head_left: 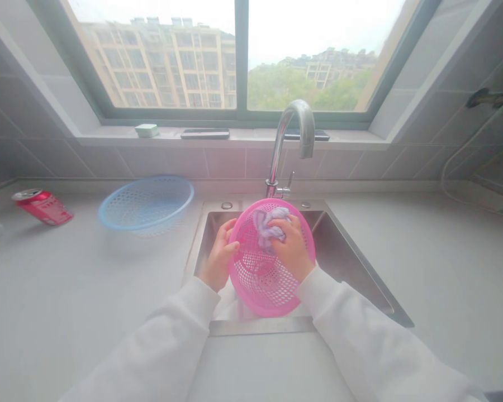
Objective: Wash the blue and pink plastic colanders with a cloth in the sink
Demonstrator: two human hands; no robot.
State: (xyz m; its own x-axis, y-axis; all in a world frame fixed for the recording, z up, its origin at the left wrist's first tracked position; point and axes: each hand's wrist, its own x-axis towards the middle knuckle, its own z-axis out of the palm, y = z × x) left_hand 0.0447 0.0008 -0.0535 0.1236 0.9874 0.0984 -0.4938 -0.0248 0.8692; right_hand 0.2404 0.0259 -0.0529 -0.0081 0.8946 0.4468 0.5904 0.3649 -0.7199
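A pink perforated basket [257, 282] is held tilted over the steel sink [360, 273]. My left hand [217, 258] grips its left rim, fingers curled round the edge. My right hand [292, 248] is inside the basket, closed on a pale lilac cloth [266, 222] that presses against the mesh near the upper rim. Both arms are in white sleeves. The chrome tap [291, 134] arches right behind the basket; no water is seen running.
A blue perforated basket [146, 204] sits on the counter left of the sink. A red can [42, 206] lies on its side at far left. On the window sill lie a green soap-like block [146, 130] and two dark flat devices [205, 134].
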